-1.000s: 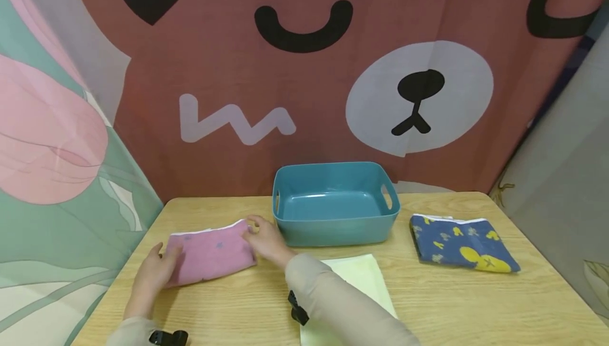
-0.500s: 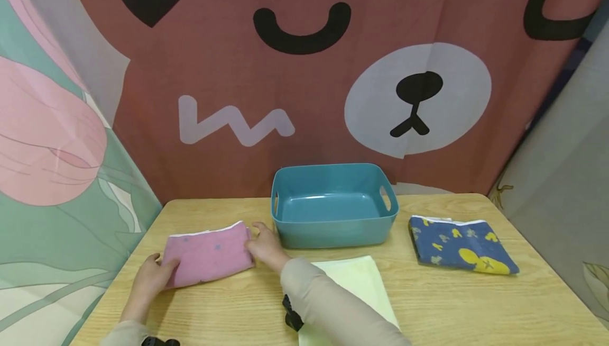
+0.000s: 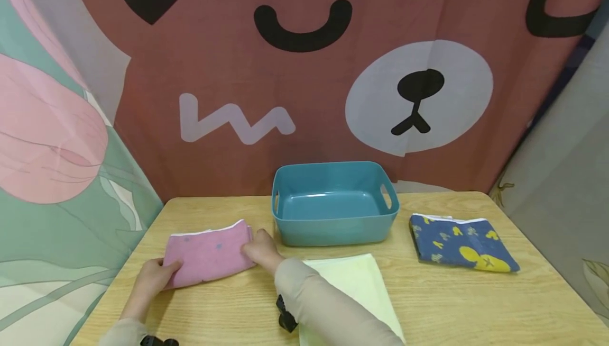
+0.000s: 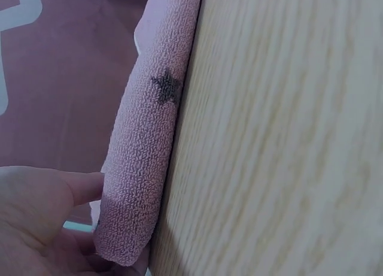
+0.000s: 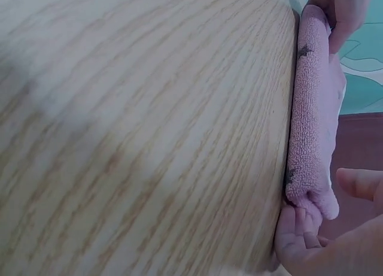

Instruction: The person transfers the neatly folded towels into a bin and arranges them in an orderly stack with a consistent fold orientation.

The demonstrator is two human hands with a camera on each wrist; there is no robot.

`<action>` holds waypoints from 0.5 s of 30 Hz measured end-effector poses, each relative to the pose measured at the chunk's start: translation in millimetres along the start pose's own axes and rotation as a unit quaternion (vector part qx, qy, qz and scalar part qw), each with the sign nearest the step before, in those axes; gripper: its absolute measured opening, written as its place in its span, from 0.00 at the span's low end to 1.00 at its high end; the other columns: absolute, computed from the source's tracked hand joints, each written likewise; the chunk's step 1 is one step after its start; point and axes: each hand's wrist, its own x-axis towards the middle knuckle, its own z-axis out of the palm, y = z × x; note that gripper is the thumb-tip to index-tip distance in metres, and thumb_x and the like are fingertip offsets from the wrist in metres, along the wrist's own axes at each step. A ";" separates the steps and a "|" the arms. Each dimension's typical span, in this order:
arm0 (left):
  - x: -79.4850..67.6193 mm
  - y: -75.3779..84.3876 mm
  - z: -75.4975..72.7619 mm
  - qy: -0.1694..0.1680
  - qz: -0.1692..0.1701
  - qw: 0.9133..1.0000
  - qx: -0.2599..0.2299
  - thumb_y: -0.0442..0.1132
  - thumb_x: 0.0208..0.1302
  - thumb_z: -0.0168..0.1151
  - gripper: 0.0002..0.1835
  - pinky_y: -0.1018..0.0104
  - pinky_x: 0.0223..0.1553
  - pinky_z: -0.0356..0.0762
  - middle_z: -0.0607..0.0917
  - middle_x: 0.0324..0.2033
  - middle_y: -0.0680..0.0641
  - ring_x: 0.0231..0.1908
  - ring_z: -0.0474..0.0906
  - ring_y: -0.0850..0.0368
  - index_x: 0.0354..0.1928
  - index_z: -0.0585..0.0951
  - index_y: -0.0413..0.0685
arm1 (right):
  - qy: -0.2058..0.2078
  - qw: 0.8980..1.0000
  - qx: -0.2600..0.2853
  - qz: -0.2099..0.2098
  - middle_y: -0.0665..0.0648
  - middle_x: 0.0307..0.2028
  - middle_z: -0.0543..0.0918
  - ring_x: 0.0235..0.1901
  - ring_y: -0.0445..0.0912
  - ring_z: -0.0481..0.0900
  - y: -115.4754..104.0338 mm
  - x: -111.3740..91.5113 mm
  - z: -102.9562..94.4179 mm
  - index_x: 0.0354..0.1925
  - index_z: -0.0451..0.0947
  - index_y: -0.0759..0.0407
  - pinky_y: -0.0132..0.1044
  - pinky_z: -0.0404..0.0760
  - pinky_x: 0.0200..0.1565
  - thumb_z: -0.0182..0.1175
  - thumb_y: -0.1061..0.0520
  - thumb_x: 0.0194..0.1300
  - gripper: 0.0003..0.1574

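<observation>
A folded pink towel [image 3: 209,256] with dark stars lies on the left of the table. My left hand [image 3: 151,277] grips its left end, thumb on top and fingers underneath, as the left wrist view shows. At the opposite end is my right hand [image 3: 263,249]. In the right wrist view its fingers [image 5: 293,231] curl in under the towel's edge, while the thumb stands just off the upper face. Behind and to the right stands a teal basket [image 3: 335,232] with handle holes and nothing inside.
A folded pale yellow towel [image 3: 363,277] lies in front of the basket, partly beneath my right sleeve [image 3: 328,303]. A folded blue towel [image 3: 461,245] with yellow figures is at the right. The wooden table [image 3: 442,309] meets a printed curtain [image 3: 228,171] at its back edge.
My right hand has lowered at the pink towel's right edge, its fingers drawn closer together. The left hand has closed onto the left end. The towel has hardly moved.
</observation>
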 end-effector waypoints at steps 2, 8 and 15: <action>0.0 0.2 0.7 0.005 0.007 1.000 -0.010 0.42 0.71 0.54 0.30 0.42 0.52 0.73 0.76 0.49 0.19 0.49 0.75 0.29 0.52 0.70 0.11 | -0.001 1.000 0.013 0.004 0.61 0.31 0.80 0.31 0.50 0.76 1.4 -0.7 -0.5 0.35 0.76 0.72 0.39 0.79 0.35 0.63 0.67 0.46 0.14; -1.5 2.5 0.4 0.010 0.013 1.000 -0.015 0.42 0.71 0.56 0.29 0.54 0.43 0.76 0.80 0.43 0.22 0.43 0.77 0.38 0.51 0.71 0.12 | -0.009 1.000 0.019 -0.010 0.51 0.16 0.71 0.18 0.42 0.68 4.4 -2.8 2.1 0.13 0.65 0.54 0.29 0.66 0.18 0.60 0.71 0.44 0.18; -5.2 3.9 0.3 -0.001 0.020 1.000 -0.013 0.41 0.72 0.55 0.29 0.47 0.49 0.76 0.77 0.47 0.19 0.46 0.76 0.33 0.53 0.69 0.11 | -0.038 0.999 -0.003 -0.008 0.53 0.22 0.77 0.23 0.43 0.73 2.7 -5.6 0.5 0.20 0.76 0.62 0.30 0.73 0.23 0.65 0.71 0.46 0.08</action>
